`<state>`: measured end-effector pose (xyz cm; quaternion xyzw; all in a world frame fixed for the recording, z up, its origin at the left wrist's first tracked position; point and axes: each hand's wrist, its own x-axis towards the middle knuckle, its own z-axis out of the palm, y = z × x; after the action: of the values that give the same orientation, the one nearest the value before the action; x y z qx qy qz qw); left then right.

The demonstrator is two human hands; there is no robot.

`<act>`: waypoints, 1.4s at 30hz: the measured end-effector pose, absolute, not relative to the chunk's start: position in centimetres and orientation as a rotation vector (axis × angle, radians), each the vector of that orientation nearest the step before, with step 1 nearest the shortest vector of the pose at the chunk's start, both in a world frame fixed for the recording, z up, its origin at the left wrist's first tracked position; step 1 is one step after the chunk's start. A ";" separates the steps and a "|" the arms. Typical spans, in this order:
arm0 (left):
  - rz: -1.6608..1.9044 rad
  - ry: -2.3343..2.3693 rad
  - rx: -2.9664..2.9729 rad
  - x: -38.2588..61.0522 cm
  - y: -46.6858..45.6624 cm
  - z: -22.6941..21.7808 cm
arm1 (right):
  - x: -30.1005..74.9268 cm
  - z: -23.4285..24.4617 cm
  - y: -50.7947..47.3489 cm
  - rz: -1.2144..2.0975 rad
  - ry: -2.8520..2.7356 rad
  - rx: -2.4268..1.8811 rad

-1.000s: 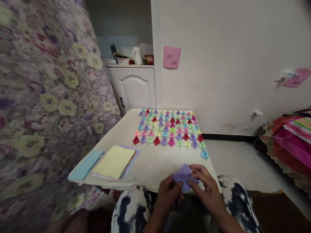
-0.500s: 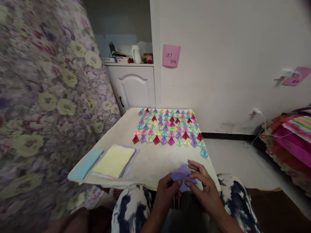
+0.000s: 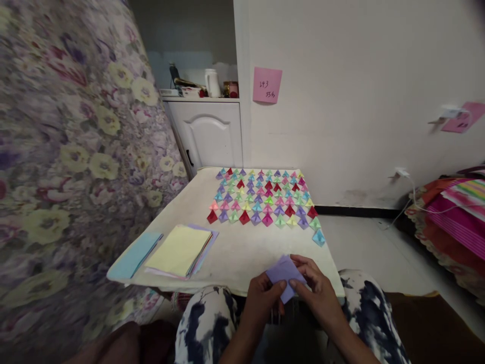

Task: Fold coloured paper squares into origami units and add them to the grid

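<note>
Between my two hands, over the table's near edge, is a sheet of purple origami paper [image 3: 285,275] folded into a small diamond. My left hand [image 3: 263,296] pinches its left corner, thumb on top. On the right side my right hand [image 3: 314,283] grips it too, with the thumb on its face and the fingers behind. Beyond them, rows of small folded paper pieces [image 3: 267,218] in many colours cover the far part of the table. A single blue folded piece [image 3: 319,237] lies nearest, at the table's right edge.
A stack of paper sheets with a yellow one on top [image 3: 180,250] lies on the cream table [image 3: 238,255], beside a blue paper pile [image 3: 134,255]. A floral curtain [image 3: 76,151] hangs at left. A white cabinet [image 3: 214,134] and wall stand behind.
The purple paper has gone from a partly raised, uneven shape to a flatter diamond. My right fingers have drawn in from spread to closed around its right side.
</note>
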<state>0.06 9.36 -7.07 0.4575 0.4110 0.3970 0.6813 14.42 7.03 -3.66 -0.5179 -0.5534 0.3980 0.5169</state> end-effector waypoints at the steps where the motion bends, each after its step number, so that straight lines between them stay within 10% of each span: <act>1: 0.894 0.930 1.028 0.1 9.4 -7.1 | 14.4 -3.7 7.1 0.959 -1.335 -1.245; 42: 0.838 0.814 0.867 -0.3 9.2 -6.7 | 15.1 -4.5 6.6 0.912 -1.586 -1.159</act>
<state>-0.30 9.22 -6.74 0.3962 0.3720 0.3830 0.7470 15.05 6.57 -4.53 -0.4726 -0.6470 0.3720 0.4688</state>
